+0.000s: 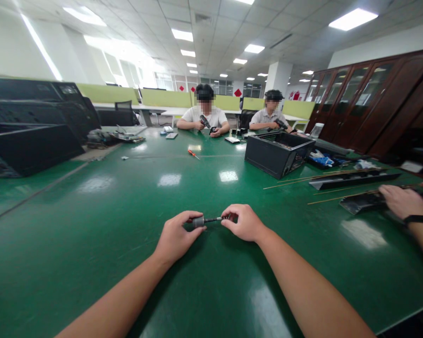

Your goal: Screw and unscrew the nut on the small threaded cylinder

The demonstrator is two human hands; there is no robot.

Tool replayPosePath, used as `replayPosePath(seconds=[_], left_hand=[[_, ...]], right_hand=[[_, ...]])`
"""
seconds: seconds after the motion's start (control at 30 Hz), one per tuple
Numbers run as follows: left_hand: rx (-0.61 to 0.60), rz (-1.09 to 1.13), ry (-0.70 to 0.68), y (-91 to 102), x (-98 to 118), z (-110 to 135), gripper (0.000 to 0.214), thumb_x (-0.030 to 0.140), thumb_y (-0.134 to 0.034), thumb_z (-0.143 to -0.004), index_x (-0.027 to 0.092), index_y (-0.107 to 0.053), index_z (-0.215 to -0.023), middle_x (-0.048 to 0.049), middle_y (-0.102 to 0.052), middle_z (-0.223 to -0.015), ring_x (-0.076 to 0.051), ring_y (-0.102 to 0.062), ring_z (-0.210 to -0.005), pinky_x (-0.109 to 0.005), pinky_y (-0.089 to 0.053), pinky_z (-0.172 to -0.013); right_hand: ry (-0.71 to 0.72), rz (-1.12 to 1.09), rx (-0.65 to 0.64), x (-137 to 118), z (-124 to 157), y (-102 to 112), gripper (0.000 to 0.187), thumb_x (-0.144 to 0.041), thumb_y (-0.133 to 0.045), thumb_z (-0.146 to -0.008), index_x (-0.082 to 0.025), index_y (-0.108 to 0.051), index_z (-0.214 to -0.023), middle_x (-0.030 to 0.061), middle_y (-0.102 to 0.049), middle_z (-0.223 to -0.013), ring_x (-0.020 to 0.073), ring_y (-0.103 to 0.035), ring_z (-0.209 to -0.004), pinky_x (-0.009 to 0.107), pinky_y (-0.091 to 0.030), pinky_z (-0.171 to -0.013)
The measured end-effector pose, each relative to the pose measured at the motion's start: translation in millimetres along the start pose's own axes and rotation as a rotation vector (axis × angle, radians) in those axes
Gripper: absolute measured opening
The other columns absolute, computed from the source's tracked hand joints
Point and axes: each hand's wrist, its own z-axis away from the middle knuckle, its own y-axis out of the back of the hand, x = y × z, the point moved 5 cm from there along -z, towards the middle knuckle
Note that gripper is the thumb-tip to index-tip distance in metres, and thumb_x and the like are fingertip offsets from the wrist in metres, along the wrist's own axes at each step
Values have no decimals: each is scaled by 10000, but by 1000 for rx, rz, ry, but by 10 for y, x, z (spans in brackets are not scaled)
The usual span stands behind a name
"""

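Between the fingers and thumb of my left hand (178, 237) is a small grey cylinder with a thin dark shaft (198, 222). The shaft points right, level above the green table. My right hand (243, 223) is closed in a pinch at the shaft's far end, where a small shiny metal tip shows. I cannot tell whether that tip belongs to the shaft or is a separate small part. Both hands are low over the table's near middle. My right fingers partly hide what they pinch.
The green table (127, 225) bears an orange screwdriver (193, 153) and a black computer case (268, 157). At right, a co-worker's hand (403, 199) rests on a dark metal channel (361, 203) beside thin rods. Two people with power drills sit opposite. More cases (38, 148) stand left.
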Motion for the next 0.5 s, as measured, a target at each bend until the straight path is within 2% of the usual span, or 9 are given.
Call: replayPosePath(seconds=[0.3,0.43,0.5], left_hand=[[-10,-15,-4,9,19,-5,266,347,-715,-763,215,-702,-994,-39,-728,-952,-218,-675,-886,-346,-537,-855],[18,-54,11,60,11,-25,302,393,-735,-743,215,-699,-984,-58,-700,-968,-234,-660,-911,-364,-539,-855],[8,-42,72,92,-21,-46,339,430,-755,-720,211,-699,-973,-61,-696,-948,-235,-656,-883,-366,-547,-831]], right_hand=[[-8,15,-16,6,3,32,82,-213,-702,-776,-179,-728,-846,18,-687,-759,139,-615,-667,255,-466,-668],[-53,-7,-12,134,4,122,54,-207,-703,-763,-172,-719,-801,24,-696,-750,148,-619,-683,256,-468,-668],[-102,-27,1,237,0,156,50,-202,-698,-758,-163,-714,-784,28,-696,-740,149,-614,-679,251,-465,-654]])
